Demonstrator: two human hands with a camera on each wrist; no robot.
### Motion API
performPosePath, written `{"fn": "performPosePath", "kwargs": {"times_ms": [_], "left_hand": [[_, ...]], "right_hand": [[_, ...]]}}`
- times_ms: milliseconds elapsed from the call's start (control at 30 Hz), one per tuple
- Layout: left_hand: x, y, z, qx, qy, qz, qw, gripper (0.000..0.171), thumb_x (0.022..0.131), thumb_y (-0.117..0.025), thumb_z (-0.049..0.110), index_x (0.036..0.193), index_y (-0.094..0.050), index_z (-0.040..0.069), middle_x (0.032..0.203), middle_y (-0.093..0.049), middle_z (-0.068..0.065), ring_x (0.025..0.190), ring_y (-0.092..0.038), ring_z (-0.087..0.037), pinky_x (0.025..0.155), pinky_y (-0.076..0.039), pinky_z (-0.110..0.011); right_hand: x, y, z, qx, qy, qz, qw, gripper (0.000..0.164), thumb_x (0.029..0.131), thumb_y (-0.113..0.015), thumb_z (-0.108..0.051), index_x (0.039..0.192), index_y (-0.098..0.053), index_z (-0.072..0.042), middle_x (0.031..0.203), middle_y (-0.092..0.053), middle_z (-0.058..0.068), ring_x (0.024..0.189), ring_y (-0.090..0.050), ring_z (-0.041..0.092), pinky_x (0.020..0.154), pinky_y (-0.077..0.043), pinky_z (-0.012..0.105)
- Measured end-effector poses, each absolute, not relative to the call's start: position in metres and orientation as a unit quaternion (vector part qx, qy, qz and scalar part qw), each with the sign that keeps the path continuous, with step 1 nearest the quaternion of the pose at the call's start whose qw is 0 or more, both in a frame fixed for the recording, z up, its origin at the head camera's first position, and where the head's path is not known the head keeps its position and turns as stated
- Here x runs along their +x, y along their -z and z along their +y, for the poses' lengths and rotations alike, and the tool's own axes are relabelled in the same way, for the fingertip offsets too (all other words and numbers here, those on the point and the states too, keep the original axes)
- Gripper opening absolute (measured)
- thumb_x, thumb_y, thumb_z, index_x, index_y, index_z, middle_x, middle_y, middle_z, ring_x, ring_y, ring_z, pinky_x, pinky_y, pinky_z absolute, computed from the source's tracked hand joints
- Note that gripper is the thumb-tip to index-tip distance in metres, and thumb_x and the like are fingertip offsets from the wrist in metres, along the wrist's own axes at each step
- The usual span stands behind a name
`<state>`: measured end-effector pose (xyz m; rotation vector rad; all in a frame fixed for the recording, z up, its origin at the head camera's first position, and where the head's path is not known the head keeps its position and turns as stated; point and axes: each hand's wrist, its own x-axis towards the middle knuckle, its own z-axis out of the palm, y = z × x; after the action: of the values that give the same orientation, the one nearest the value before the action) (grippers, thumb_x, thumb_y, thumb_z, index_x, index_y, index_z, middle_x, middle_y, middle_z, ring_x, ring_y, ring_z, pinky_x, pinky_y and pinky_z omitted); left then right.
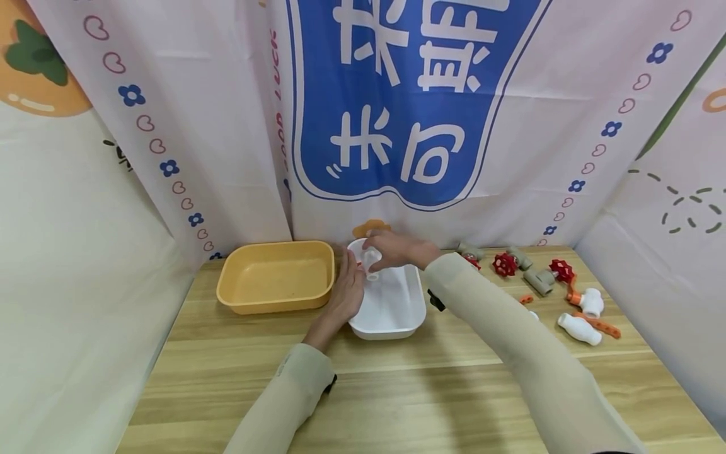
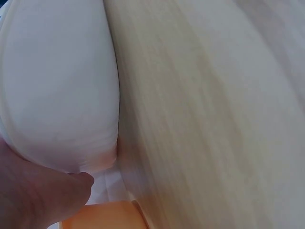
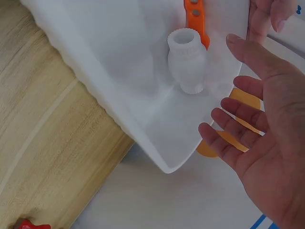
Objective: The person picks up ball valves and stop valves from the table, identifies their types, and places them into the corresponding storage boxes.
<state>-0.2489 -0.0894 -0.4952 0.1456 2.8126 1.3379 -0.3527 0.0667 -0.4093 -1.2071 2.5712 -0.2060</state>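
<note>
On the wood-grain table [image 1: 198, 378], the left hand [image 1: 346, 293], fingers straight, should steady the rectangular white plastic tray [image 1: 394, 309] while the right hand [image 3: 274, 129], spread and empty, avoids jostling the barrel-shaped white plastic valve [image 3: 187, 67] inside, far left.

Left wrist cam chops the left hand [image 2: 40, 198] off at lower left; right wrist cam crops a red knob [image 3: 34, 225] bottom left.

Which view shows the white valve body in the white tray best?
Right wrist: the white valve body appears large, its ribbed open end visible. The head view shows it small, crowded by the right hand. The left wrist view misses it, showing the white tray's outside.
</note>
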Motion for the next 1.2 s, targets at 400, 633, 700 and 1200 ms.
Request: {"fn": "performPosePath", "kwargs": {"times_ms": [400, 633, 700, 1200], "left_hand": [[-0.248, 0.497, -0.09, 0.046, -0.428, 0.903, 0.013, 0.07, 0.114, -0.014, 0.044, 0.169, 0.0, 0.002, 0.179, 0.011, -0.01, 0.164, -0.004, -0.027, 0.133, -0.013, -0.047], [-0.248, 0.496, -0.09, 0.05, -0.43, 0.901, 0.008, 0.067, 0.115, -0.019, 0.039, 0.169, -0.001, 0.001, 0.179, 0.01, -0.011, 0.164, -0.005, -0.029, 0.133, -0.013, -0.048], [-0.248, 0.496, -0.09, 0.052, -0.43, 0.902, 0.008, 0.067, 0.116, -0.019, 0.037, 0.169, -0.001, 0.001, 0.179, 0.01, -0.011, 0.164, -0.005, -0.029, 0.133, -0.013, -0.048], [-0.247, 0.495, -0.089, 0.047, -0.431, 0.901, 0.012, 0.069, 0.114, -0.016, 0.042, 0.169, 0.0, 0.002, 0.179, 0.01, -0.011, 0.164, -0.003, -0.027, 0.133, -0.012, -0.047]], "right_hand": [[-0.34, 0.4, 0.088, -0.416, 0.055, 0.899, 0.124, 0.063, 0.096, -0.08, -0.037, 0.146, -0.062, -0.003, 0.151, -0.059, 0.017, 0.137, -0.057, 0.032, 0.117, -0.046, 0.047], [-0.334, 0.397, 0.099, -0.416, 0.032, 0.904, 0.099, 0.065, 0.096, -0.079, -0.04, 0.147, -0.061, -0.004, 0.15, -0.059, 0.018, 0.134, -0.058, 0.033, 0.114, -0.049, 0.047], [-0.332, 0.396, 0.102, -0.413, 0.025, 0.905, 0.095, 0.065, 0.096, -0.079, -0.04, 0.147, -0.061, -0.004, 0.149, -0.059, 0.018, 0.133, -0.059, 0.033, 0.114, -0.05, 0.047], [-0.319, 0.388, 0.13, -0.411, 0.016, 0.91, 0.052, 0.063, 0.095, -0.081, -0.04, 0.144, -0.064, -0.004, 0.144, -0.063, 0.018, 0.129, -0.063, 0.034, 0.109, -0.053, 0.048]]}}
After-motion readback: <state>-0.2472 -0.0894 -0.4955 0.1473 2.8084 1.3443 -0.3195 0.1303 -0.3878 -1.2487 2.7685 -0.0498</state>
